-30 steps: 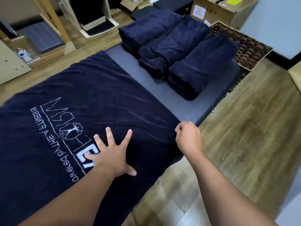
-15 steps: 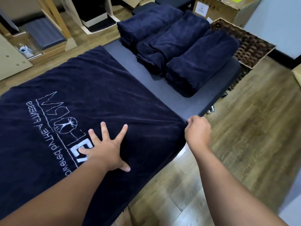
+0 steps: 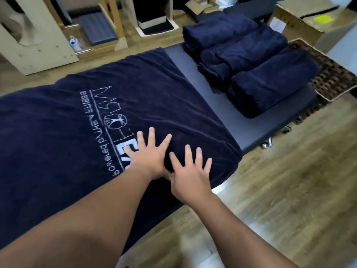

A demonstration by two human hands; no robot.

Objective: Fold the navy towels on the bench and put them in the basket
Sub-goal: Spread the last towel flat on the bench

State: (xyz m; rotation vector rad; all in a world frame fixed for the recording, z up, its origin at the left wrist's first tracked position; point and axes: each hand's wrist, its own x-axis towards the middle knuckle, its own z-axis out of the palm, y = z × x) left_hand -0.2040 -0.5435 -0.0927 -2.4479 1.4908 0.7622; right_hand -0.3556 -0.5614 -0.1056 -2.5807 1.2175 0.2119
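A large navy towel (image 3: 58,136) with white lettering lies spread flat over the near part of the dark grey bench (image 3: 249,130). My left hand (image 3: 148,155) presses on it with fingers spread, over the lettering. My right hand (image 3: 190,171) lies flat beside it, fingers spread, close to the towel's right front corner. Three folded navy towels (image 3: 251,60) sit side by side on the bench's far end. A brown woven basket (image 3: 336,78) stands on the floor just past that end, partly hidden by the towels.
Cardboard boxes (image 3: 301,18) stand behind the basket. Wooden frames and a padded board (image 3: 96,29) line the far side of the bench. Wood-plank floor (image 3: 280,200) runs along the right of the bench.
My right hand let go of the towel's right corner and moved left onto the towel, flat beside my left hand. The left hand stayed pressed on the lettering.
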